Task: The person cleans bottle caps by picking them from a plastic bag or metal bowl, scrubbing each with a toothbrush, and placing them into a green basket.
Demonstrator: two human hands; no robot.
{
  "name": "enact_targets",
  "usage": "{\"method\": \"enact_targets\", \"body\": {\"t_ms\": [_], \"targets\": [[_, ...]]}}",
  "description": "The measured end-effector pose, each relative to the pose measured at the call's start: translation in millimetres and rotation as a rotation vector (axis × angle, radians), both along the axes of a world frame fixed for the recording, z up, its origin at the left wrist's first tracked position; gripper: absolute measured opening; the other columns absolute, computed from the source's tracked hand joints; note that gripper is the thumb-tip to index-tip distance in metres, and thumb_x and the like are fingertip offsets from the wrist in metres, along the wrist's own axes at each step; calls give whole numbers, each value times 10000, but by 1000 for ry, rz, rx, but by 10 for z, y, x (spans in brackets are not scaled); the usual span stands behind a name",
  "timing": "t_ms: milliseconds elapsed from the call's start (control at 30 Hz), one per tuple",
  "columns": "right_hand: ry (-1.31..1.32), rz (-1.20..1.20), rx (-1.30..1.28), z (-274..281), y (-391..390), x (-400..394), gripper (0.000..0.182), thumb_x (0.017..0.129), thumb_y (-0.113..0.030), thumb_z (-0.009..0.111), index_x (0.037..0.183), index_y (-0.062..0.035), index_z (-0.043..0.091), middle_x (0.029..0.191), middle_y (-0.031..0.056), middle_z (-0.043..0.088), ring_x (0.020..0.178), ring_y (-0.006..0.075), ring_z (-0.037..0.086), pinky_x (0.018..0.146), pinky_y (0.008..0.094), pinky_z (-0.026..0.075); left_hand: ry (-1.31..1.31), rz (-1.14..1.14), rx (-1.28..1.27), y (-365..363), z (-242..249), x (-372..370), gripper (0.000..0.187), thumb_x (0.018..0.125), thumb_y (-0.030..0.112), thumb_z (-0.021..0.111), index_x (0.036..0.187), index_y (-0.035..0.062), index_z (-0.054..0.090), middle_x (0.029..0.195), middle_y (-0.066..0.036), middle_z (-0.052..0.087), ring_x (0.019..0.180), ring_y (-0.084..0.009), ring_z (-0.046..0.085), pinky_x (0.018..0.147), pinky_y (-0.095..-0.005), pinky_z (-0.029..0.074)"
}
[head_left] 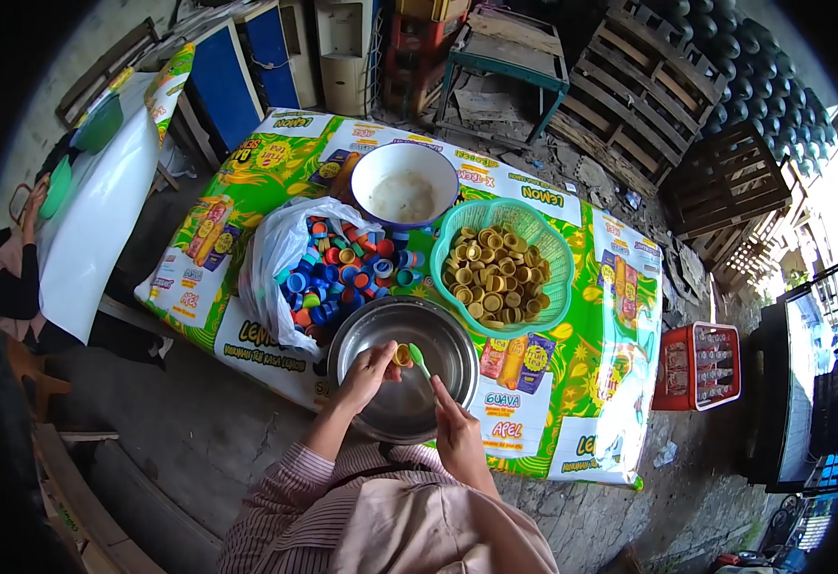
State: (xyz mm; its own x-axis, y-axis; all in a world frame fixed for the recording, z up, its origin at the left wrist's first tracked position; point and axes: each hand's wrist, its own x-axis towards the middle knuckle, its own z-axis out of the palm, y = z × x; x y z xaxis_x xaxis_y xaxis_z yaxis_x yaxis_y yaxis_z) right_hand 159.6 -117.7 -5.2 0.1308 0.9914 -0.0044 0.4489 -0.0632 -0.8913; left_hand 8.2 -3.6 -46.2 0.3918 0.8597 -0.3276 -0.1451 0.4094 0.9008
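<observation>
Over a steel bowl (457,359) at the table's near edge, my left hand (371,375) holds a yellow cap (402,355) upright between its fingers. My right hand (457,426) grips a small brush with a light green end (418,357), which lies close to the cap. A green basket (564,258) full of yellow-brown caps stands to the right behind the bowl. To the left, a white plastic bag (264,263) lies open with red, blue and green caps (328,287). Behind them is a white basin (405,184) with a little cloudy matter at its bottom.
A printed sheet covers the table (524,435). Another person's hand (32,206) touches a green container (56,187) at a white table on the left. A red crate of bottles (696,365) stands right of the table; wooden pallets (629,86) lean behind.
</observation>
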Motion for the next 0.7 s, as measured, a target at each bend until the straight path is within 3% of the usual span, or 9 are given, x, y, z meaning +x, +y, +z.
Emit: {"method": "enact_targets", "body": {"t_ms": [133, 200, 233, 467, 567, 700], "targets": [[23, 81, 66, -78, -4, -16, 500, 848, 32, 470, 1314, -141, 419, 822, 235, 603, 606, 285, 568, 604, 288, 443, 61, -5, 2, -9, -123, 48, 415, 964, 361, 339, 898, 36, 590, 711, -2, 567, 595, -62, 507, 593, -215, 444], [2, 1, -47, -60, -12, 28, 490, 850, -7, 489, 1304, -181, 436, 787, 204, 584, 662, 350, 595, 601, 386, 458, 242, -52, 77, -34, -197, 87, 468, 965, 385, 299, 876, 24, 584, 664, -14, 557, 569, -76, 500, 566, -233, 432], [5, 10, -14, -75, -24, 27, 492, 853, -5, 484, 1308, -184, 431, 755, 201, 576, 648, 346, 593, 588, 392, 453, 220, -21, 63, -46, -217, 115, 495, 965, 395, 275, 851, 15, 571, 636, -26, 551, 539, -89, 487, 551, -242, 422], [-90, 50, 71, -230, -29, 10, 515, 853, -41, 497, 1317, -245, 410, 711, 169, 556, 565, 352, 562, 522, 429, 440, 174, 29, 13, -78, -366, 139, 496, 968, 386, 273, 854, 16, 584, 612, -17, 518, 519, -91, 473, 529, -236, 423], [-173, 82, -2, -219, -17, 54, 479, 856, -9, 481, 1305, -169, 435, 728, 197, 565, 606, 338, 575, 567, 380, 455, 51, 70, -108, -116, -403, 150, 484, 963, 390, 299, 872, 10, 585, 625, -23, 530, 529, -97, 491, 523, -248, 439], [-233, 53, -4, -165, -5, 85, 479, 857, -31, 489, 1305, -194, 437, 670, 166, 536, 587, 336, 568, 559, 407, 441, 51, 71, -179, -121, -432, 103, 478, 956, 405, 317, 891, 11, 580, 633, -25, 532, 535, -101, 498, 531, -245, 443]]}}
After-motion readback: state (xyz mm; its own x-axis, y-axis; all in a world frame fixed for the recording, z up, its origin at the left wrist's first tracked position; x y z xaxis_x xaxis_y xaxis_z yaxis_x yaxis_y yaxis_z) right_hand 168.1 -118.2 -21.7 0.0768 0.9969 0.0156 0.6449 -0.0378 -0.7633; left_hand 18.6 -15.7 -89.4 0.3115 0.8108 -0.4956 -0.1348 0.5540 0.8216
